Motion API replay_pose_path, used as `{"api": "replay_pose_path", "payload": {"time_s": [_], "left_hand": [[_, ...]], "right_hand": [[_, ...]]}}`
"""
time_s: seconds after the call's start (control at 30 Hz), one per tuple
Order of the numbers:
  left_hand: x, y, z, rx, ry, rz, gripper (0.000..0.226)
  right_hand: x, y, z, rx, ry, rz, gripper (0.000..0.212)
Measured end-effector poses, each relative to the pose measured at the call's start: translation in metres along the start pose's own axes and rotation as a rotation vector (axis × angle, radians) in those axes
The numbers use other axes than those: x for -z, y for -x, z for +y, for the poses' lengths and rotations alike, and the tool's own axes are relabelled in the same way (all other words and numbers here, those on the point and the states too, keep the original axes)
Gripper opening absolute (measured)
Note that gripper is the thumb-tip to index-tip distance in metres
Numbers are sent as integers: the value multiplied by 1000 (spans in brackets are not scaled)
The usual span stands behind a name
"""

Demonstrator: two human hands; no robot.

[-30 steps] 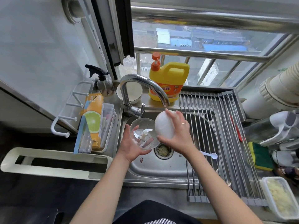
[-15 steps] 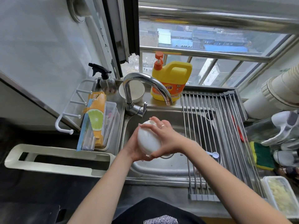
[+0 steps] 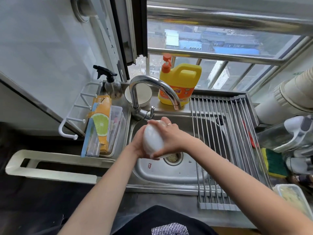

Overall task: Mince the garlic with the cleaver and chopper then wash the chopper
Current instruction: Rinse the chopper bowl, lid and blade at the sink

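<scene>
While both hands hold it, the chopper [image 3: 153, 139] hangs over the sink [image 3: 169, 177], a little in front of the tap [image 3: 153, 89] and not under its mouth, which ends further to the right. No water is seen to run. The right hand [image 3: 171, 136] lies over the upper right side of the white dome, its fingers curled round the far end and its thumb at the near end. The left hand [image 3: 138, 145] holds the chopper from below and from the left, mostly hidden behind it, so how its fingers lie cannot be told exactly. Both hands are therefore full, and neither one is nearer: the chopper sits between the two palms.

The long axis of the chopper runs from the far end, close to the base of the tap, toward the person, tilted slightly so that the near end is lower, just above the drain [image 3: 173, 157]. The white dome faces up toward the camera; the clear bowl under it cannot be seen.

Probably the washing step is in hand. For rinsing, the chopper should go to the right and a little away, to come under the mouth of the tap.
</scene>
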State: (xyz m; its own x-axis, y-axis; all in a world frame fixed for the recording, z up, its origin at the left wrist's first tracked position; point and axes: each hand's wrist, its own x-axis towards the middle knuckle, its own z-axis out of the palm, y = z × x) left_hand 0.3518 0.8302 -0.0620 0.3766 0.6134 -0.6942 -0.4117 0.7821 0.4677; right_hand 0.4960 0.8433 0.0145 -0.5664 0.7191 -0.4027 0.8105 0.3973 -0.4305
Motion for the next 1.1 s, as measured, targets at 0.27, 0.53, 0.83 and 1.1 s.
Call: {"api": "replay_pose_path", "payload": {"time_s": [0.27,0.53,0.83,1.1], "left_hand": [[-14,-10,-9,-162,73,134,83],[-16,-11,-21,-176,281,54,73],[-7,-12,-21,-211,122,133,98],[-8,-7,-17,-32,-134,164,43]], "right_hand": [[-12,-16,-3,-541,-503,133,109],[-21,-16,-1,-420,-470,189,109],[-39,-12,0,-450,-554,321,99],[-54,-10,-1,-690,-691,273,103]]}}
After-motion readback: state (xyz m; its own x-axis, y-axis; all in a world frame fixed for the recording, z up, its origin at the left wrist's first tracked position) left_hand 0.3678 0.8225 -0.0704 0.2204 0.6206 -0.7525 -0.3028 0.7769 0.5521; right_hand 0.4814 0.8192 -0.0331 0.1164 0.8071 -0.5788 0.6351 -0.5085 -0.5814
